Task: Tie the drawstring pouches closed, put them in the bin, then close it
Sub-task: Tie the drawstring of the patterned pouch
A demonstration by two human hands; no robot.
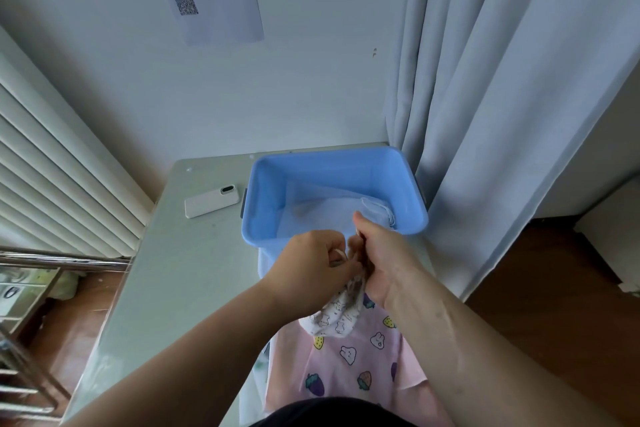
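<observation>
A small white pouch (337, 317) printed with rabbits hangs between my hands, just in front of the blue bin (263, 204). My left hand (311, 267) pinches its pale drawstring at the gathered neck. My right hand (381, 253) grips the neck of the same pouch from the right. The bin stands open on the table, with a pale blue pouch (377, 211) lying inside at its right side. A pink pouch (349, 360) with rabbits and strawberries lies flat on the table under the hanging one. Part of a pale sheet that may be the lid shows beneath the bin.
A white phone (211, 201) lies on the grey table (166, 270) left of the bin. Pale curtains (502, 114) hang close at the right, touching the bin's far corner. A radiator (52, 166) and metal rack (27, 340) are at the left.
</observation>
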